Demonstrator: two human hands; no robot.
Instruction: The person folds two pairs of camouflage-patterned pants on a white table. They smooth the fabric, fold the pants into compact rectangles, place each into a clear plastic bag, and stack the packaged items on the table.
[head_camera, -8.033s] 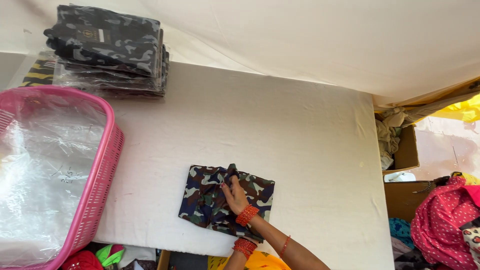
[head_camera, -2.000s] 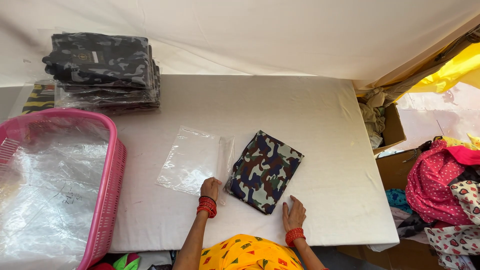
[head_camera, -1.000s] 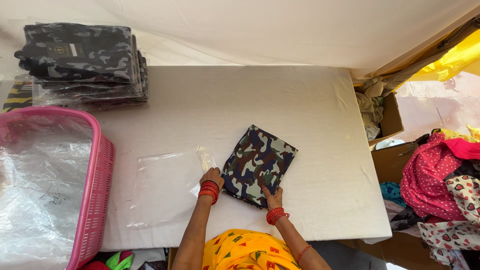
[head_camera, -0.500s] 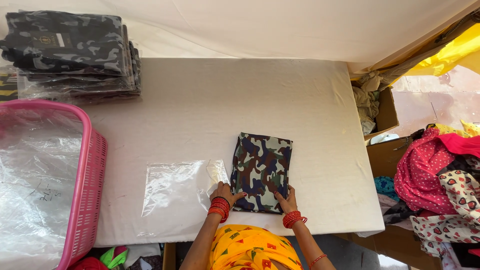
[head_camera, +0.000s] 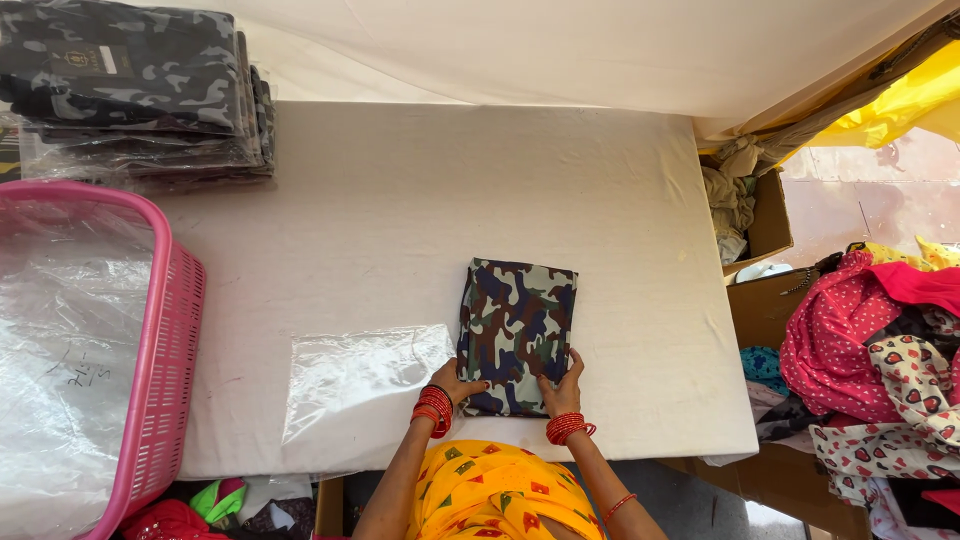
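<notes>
Folded camouflage garment (head_camera: 518, 335) lies flat on the white table (head_camera: 420, 210), near its front edge; left hand (head_camera: 455, 382) grips the garment's near-left corner, fingers curled on the cloth; right hand (head_camera: 563, 385) holds the near-right corner, thumb on top; clear plastic bag (head_camera: 360, 385) lies flat just left of the garment, touching its left edge; pink basket (head_camera: 165, 340) with plastic sheets sits far left of the garment; stack of bagged camouflage garments (head_camera: 135, 90) sits well beyond the garment, back left.
</notes>
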